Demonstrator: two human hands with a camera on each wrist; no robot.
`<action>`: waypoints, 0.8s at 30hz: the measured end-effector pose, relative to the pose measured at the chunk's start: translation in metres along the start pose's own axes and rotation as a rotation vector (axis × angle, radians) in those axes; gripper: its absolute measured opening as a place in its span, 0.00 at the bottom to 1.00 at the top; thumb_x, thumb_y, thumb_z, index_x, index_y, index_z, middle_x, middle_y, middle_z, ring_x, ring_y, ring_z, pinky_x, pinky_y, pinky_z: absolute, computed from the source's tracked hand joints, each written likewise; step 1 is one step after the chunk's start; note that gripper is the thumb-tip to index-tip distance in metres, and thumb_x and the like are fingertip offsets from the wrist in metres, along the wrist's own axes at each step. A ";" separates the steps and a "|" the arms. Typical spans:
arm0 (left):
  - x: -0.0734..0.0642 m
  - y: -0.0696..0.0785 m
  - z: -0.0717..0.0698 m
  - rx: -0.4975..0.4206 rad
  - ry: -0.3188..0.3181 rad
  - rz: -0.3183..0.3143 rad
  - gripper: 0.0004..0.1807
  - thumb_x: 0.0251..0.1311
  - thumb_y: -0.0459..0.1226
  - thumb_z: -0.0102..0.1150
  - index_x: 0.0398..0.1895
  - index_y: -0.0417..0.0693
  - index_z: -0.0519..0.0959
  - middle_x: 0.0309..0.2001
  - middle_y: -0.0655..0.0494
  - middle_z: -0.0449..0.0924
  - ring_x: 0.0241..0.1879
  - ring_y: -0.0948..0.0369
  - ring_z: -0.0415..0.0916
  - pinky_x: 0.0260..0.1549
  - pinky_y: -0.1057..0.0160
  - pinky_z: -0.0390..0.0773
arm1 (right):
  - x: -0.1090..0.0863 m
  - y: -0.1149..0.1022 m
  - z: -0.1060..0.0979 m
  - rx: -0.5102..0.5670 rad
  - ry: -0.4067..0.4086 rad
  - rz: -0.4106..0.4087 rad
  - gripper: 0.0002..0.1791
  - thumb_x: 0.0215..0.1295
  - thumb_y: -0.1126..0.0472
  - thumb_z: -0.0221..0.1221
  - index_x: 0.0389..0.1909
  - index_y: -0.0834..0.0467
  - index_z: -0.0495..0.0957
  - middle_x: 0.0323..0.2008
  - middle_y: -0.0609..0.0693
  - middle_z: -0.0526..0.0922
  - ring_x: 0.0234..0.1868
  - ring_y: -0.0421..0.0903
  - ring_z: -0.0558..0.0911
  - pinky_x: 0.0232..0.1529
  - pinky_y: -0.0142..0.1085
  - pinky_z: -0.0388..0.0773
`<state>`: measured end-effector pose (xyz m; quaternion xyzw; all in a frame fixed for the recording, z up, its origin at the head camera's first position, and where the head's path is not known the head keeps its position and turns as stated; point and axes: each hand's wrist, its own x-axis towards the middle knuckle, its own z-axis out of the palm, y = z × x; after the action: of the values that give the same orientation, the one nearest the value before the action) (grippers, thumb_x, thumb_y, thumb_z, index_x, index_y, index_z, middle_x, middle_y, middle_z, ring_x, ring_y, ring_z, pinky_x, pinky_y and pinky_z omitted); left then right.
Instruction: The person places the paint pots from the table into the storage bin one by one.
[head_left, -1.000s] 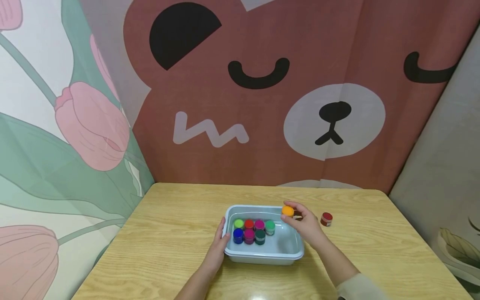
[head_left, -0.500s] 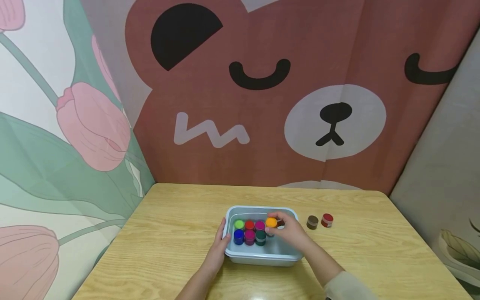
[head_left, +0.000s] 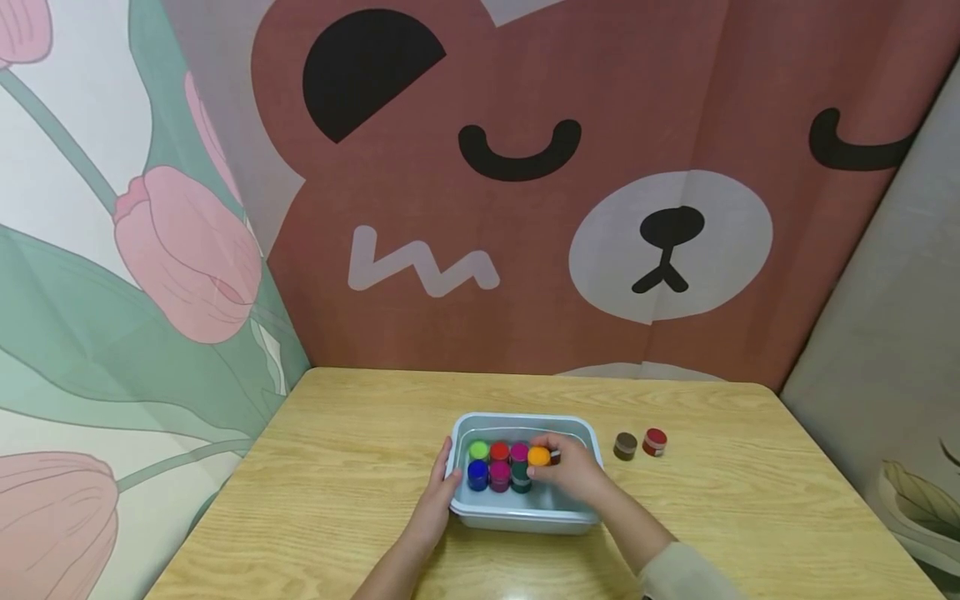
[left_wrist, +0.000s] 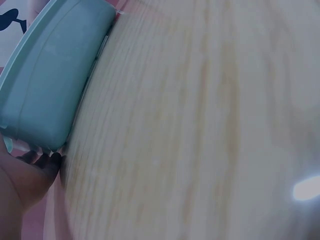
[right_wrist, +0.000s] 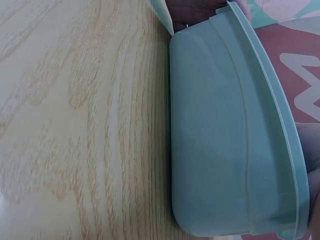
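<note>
A light blue plastic bin [head_left: 525,510] sits on the wooden table. My left hand [head_left: 431,502] holds its left end, thumb over the rim and the other fingers along the outer wall. Inside the bin, my right hand [head_left: 576,471] pinches a small paint jar with an orange lid [head_left: 538,456] between thumb and fingers. To its left stand two rows of similar jars, among them a lime one [head_left: 478,450], a red one [head_left: 499,451] and a blue one [head_left: 477,475]. In the right wrist view the bin's wall [right_wrist: 210,125] hides the jars.
Right of the bin, a brown jar [head_left: 625,446] and a dark red jar [head_left: 655,442] stand on the table [head_left: 360,450]. Behind the table hangs a curtain with a bear print [head_left: 525,325].
My right hand has carried the orange-lidded paint jar left from the bin's right rim and lowered it inside. The brown jar on the table has come into full view. My left hand stays put.
</note>
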<state>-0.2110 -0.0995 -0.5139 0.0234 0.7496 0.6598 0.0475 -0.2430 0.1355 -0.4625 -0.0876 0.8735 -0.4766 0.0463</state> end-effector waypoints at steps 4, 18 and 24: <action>0.000 0.000 0.000 0.000 0.001 -0.004 0.34 0.74 0.43 0.39 0.80 0.56 0.44 0.79 0.42 0.39 0.77 0.36 0.34 0.69 0.28 0.36 | 0.001 0.000 0.003 -0.031 0.028 0.028 0.21 0.51 0.64 0.72 0.47 0.61 0.81 0.42 0.50 0.85 0.39 0.45 0.79 0.43 0.39 0.79; -0.001 -0.001 0.001 -0.006 -0.001 0.012 0.34 0.74 0.42 0.40 0.79 0.55 0.45 0.79 0.41 0.39 0.77 0.36 0.33 0.69 0.28 0.35 | 0.003 -0.001 0.003 -0.111 0.058 0.110 0.21 0.53 0.63 0.70 0.49 0.61 0.80 0.46 0.53 0.84 0.42 0.46 0.78 0.46 0.43 0.78; 0.000 0.000 0.000 0.002 0.002 0.000 0.34 0.74 0.43 0.40 0.79 0.56 0.44 0.79 0.42 0.39 0.76 0.36 0.33 0.68 0.27 0.36 | 0.003 -0.004 0.003 -0.111 0.051 0.104 0.19 0.51 0.65 0.71 0.45 0.62 0.80 0.45 0.54 0.84 0.45 0.49 0.78 0.53 0.50 0.77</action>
<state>-0.2105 -0.0994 -0.5142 0.0225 0.7502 0.6592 0.0466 -0.2446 0.1307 -0.4608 -0.0324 0.9029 -0.4265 0.0438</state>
